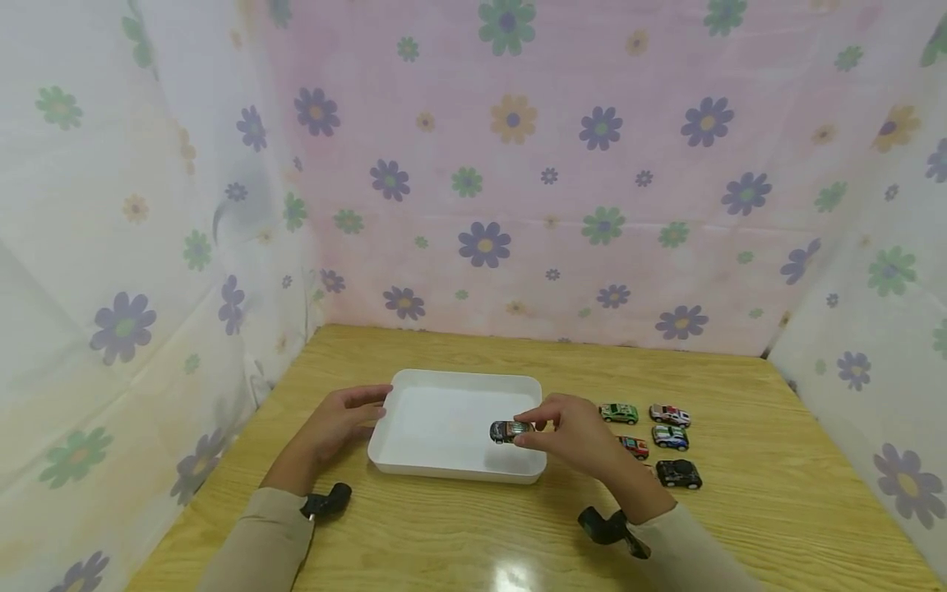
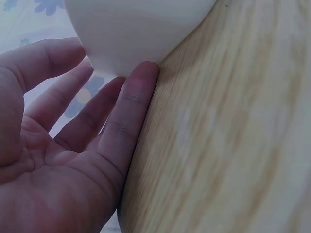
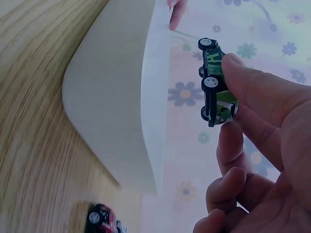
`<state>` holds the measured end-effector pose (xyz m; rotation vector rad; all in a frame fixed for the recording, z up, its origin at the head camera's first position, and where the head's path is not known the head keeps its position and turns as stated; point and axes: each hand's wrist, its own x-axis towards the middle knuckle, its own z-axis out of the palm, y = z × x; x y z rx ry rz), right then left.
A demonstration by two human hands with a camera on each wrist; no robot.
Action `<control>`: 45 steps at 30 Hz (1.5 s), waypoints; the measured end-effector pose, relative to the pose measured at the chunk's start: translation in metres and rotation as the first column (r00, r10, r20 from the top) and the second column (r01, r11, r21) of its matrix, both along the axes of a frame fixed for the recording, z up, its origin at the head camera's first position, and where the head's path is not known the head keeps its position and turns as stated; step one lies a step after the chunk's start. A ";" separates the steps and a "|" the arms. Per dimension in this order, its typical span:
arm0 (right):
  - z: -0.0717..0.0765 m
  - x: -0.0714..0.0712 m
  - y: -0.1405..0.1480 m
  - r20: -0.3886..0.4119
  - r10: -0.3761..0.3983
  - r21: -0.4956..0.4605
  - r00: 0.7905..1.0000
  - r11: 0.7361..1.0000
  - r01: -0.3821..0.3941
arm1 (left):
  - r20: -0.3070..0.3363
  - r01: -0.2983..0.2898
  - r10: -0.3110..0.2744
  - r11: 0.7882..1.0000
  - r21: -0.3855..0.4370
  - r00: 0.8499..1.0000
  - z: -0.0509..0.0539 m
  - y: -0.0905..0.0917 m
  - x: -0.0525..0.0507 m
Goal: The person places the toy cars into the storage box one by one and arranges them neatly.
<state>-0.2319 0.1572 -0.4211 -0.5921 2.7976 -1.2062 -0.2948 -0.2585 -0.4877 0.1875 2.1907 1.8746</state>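
Observation:
My right hand pinches a small dark toy car between thumb and fingers, above the right part of the white tray. In the right wrist view the toy car shows green patterned sides and black wheels with silver hubs; it is held clear of the tray wall. At the tray's left end is my left hand. The left wrist view has its fairly straight fingers touching the outside of the tray wall, the lowest finger lying along the table.
Several toy cars stand on the wooden table right of the tray: a green one, a white and blue one, a black one and others, some partly hidden by my right arm. Flowered cloth encloses the table's back and sides.

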 end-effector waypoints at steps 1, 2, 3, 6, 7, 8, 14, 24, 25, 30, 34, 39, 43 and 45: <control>0.001 0.000 -0.003 -0.001 -0.001 0.004 1.000 1.000 0.001 | -0.002 0.001 -0.001 1.000 0.001 1.000 0.000 0.000 0.000; 0.002 -0.001 -0.006 -0.002 -0.002 0.009 1.000 1.000 0.002 | -0.005 0.007 -0.007 1.000 0.004 1.000 0.001 0.001 0.001; 0.002 -0.002 -0.009 -0.003 0.000 0.013 1.000 1.000 0.000 | -0.007 0.010 -0.010 1.000 0.006 1.000 0.001 0.001 0.001; 0.003 -0.004 -0.017 -0.002 0.017 0.013 1.000 1.000 -0.017 | -0.009 0.018 -0.018 1.000 0.008 1.000 0.001 0.002 0.001; 0.003 -0.005 -0.020 -0.003 0.026 0.011 1.000 1.000 -0.026 | -0.008 0.018 -0.018 1.000 0.008 1.000 0.001 0.002 0.001; 0.002 -0.005 -0.023 -0.005 0.035 0.010 0.999 0.999 -0.035 | -0.007 0.017 -0.017 1.000 0.006 1.000 0.001 0.002 0.001; 0.008 -0.011 -0.043 -0.008 0.066 0.010 0.998 0.998 -0.066 | -0.003 0.012 -0.012 1.000 0.004 1.000 0.002 0.000 0.002; 0.009 -0.020 -0.072 0.053 0.074 0.042 0.996 0.996 -0.076 | -0.002 0.015 -0.015 1.000 0.004 1.000 0.001 0.000 0.000; 0.008 -0.020 -0.076 0.053 0.074 0.040 0.996 0.996 -0.076 | 0.002 0.011 -0.011 1.000 0.002 1.000 0.001 0.000 0.000; 0.007 -0.023 -0.094 0.048 0.077 0.034 0.996 0.996 -0.079 | 0.019 -0.006 0.006 1.000 0.001 1.000 0.002 0.001 0.000; 0.007 -0.023 -0.107 0.069 0.058 0.045 0.996 0.997 -0.061 | 0.024 -0.004 0.005 1.000 -0.004 1.000 0.003 0.001 0.000; 0.003 -0.024 -0.121 0.109 0.015 0.063 0.994 0.998 -0.022 | 0.021 0.007 -0.007 1.000 -0.013 1.000 0.003 0.001 0.000; -0.001 -0.024 -0.130 0.119 0.000 0.079 0.993 0.997 -0.009 | 0.016 0.012 -0.012 1.000 -0.012 1.000 0.002 0.000 -0.001; -0.003 -0.024 -0.133 0.118 0.000 0.083 0.993 0.997 -0.010 | 0.014 0.015 -0.015 1.000 -0.009 1.000 0.002 -0.001 -0.001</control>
